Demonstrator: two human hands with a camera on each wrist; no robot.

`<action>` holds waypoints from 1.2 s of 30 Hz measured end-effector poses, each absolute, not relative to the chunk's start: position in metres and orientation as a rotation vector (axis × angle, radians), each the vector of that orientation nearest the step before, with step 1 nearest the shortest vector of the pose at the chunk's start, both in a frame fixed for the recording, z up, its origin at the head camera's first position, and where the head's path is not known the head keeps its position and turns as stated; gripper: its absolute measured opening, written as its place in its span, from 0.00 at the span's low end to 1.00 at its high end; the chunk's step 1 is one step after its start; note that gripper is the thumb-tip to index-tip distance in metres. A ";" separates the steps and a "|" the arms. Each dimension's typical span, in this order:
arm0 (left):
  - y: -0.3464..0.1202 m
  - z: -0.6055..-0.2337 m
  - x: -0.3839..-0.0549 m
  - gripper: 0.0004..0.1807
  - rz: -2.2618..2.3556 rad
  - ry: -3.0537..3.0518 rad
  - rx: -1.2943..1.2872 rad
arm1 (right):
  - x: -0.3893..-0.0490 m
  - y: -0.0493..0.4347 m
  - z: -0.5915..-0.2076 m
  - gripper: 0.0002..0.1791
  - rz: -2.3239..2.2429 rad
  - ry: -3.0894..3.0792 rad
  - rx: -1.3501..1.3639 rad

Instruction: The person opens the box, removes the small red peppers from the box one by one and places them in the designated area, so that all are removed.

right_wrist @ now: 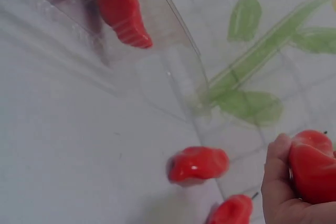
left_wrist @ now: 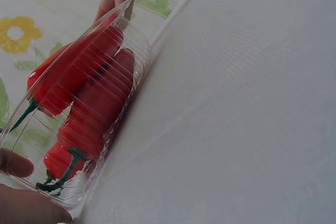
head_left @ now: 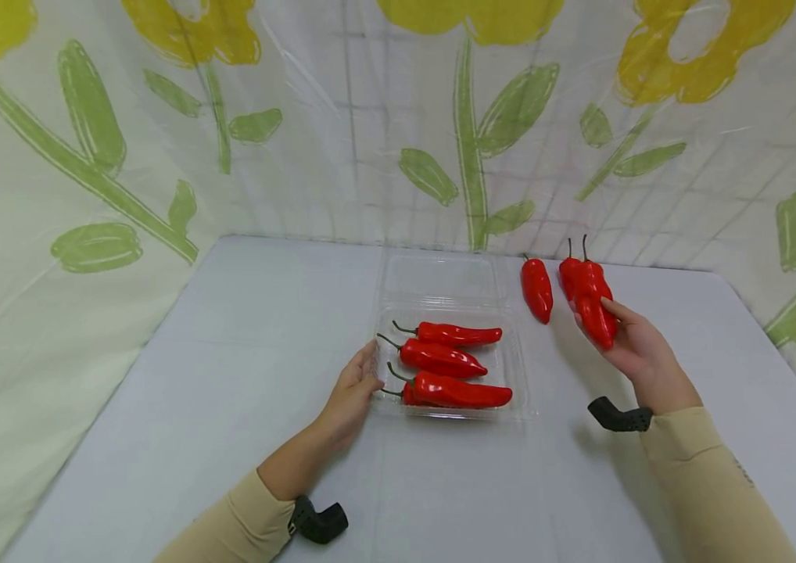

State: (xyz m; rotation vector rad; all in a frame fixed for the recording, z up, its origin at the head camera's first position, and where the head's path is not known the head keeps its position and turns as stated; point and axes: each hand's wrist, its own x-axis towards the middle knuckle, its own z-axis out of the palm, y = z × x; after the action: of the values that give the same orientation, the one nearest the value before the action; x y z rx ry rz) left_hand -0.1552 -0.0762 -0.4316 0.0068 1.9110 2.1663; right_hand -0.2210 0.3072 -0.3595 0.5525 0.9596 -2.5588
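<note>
A clear plastic box [head_left: 525, 375] lies on the table with several long red peppers [head_left: 443, 358] inside, their green stems toward the left. My left hand [head_left: 349, 399] grips the box by its left side, thumb near the front corner. Seen from the left wrist, the fingers [left_wrist: 18, 163] are at the box's stem end. To the right of the box, my right hand [head_left: 633, 348] holds another red pepper [head_left: 591, 301], its stem pointing up and away. The right wrist view shows this held pepper [right_wrist: 315, 171] with fingers [right_wrist: 275, 174] around it.
The box's transparent lid [head_left: 440, 277] is folded back toward the wall. Two more peppers lie near the table's back edge, one pepper [head_left: 537, 291] right of the lid and another pepper [head_left: 568, 274] partly behind the held one. A flower-printed curtain [head_left: 320, 156] hangs behind.
</note>
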 end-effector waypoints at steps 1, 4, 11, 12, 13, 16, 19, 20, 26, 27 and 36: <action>-0.076 -0.431 -0.155 0.37 2.162 1.913 0.005 | -0.223 0.310 -0.359 0.37 -2.556 0.970 0.580; -0.077 -0.431 -0.155 0.37 2.157 1.916 0.002 | -0.228 0.319 -0.359 0.38 -2.555 0.980 0.625; -0.077 -0.433 -0.155 0.37 2.157 1.914 0.000 | -0.240 0.340 -0.359 0.38 -2.551 1.009 0.690; -0.077 -0.433 -0.156 0.37 2.157 1.915 -0.001 | -0.242 0.343 -0.359 0.38 -2.547 1.026 0.690; -0.077 -0.433 -0.156 0.37 2.157 1.916 0.000 | -0.244 0.346 -0.359 0.38 -2.549 1.035 0.700; -0.077 -0.433 -0.156 0.37 2.151 1.921 -0.004 | -0.251 0.354 -0.359 0.39 -2.553 1.052 0.744; -0.077 -0.433 -0.155 0.36 2.142 1.922 -0.015 | -0.258 0.362 -0.359 0.40 -2.551 1.075 0.787; -0.077 -0.433 -0.155 0.36 2.141 1.921 -0.017 | -0.260 0.364 -0.358 0.41 -2.544 1.085 0.808; -0.077 -0.432 -0.155 0.37 2.140 1.917 -0.027 | -0.273 0.376 -0.358 0.45 -2.494 1.137 0.905; -0.077 -0.432 -0.155 0.37 2.141 1.917 -0.028 | -0.275 0.377 -0.358 0.46 -2.488 1.143 0.914; -0.078 -0.432 -0.154 0.37 2.151 1.905 -0.022 | -0.297 0.392 -0.362 0.51 -2.457 1.078 0.979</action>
State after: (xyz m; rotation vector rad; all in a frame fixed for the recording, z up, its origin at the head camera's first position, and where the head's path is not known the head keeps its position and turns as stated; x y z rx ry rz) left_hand -0.1539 -0.0776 -0.4320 -0.0217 1.9049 2.1514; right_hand -0.2967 0.3920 -0.3621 0.9794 1.0782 -2.4573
